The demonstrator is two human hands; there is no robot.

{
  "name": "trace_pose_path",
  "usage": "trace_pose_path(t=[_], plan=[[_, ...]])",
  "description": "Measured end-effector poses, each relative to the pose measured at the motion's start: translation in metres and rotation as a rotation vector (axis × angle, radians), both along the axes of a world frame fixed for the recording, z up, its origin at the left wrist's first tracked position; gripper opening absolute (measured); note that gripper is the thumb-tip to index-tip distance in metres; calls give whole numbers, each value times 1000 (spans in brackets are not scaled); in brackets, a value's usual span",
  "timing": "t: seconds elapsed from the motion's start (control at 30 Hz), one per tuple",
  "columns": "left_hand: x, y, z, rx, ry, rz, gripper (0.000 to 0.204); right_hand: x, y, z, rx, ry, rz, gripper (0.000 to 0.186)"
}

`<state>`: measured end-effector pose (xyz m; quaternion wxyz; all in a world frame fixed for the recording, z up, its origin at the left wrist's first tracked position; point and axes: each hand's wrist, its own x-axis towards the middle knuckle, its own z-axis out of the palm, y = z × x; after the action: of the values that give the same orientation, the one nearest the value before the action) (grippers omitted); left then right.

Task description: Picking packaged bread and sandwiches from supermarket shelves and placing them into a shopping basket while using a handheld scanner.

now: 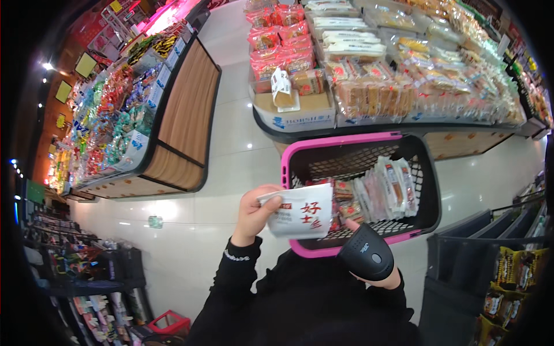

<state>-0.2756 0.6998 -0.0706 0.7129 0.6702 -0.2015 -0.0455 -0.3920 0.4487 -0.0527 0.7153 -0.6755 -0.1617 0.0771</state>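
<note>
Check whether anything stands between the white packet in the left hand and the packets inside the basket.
Nothing visible does: the white packet, pinched in the left hand, overlaps the basket at its left rim in view, close to the packets inside. The black device covers part of the near rim, off to one side.

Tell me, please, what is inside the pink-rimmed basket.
The basket holds a row of pale packets and, left of them, red-brown packets. What lies beneath them or behind the white packet is hidden.

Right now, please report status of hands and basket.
Left hand holding white packet. Right hand at pink-rimmed basket, grip hidden by black scanner-like device. Packet partly covers left rim.
</note>
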Motion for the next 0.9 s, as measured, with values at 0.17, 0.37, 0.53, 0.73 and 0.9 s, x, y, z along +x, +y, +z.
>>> trace_pose_path(t=[0.17, 0.37, 0.53, 0.73, 0.9], plan=[[21, 3, 7, -21, 67, -71, 23, 17, 29, 6, 60, 149, -51, 79], [51, 39, -8, -84, 68, -168, 23, 27, 85, 17, -44, 29, -104, 48], [88, 99, -14, -139, -4, -352, 16, 50, 154, 22, -157, 80, -23, 39], [147, 186, -2, -116, 14, -333, 18, 98, 243, 25, -341, -31, -41, 41], [181, 231, 16, 29, -55, -291, 18, 139, 281, 39, -345, -48, 65, 41]])
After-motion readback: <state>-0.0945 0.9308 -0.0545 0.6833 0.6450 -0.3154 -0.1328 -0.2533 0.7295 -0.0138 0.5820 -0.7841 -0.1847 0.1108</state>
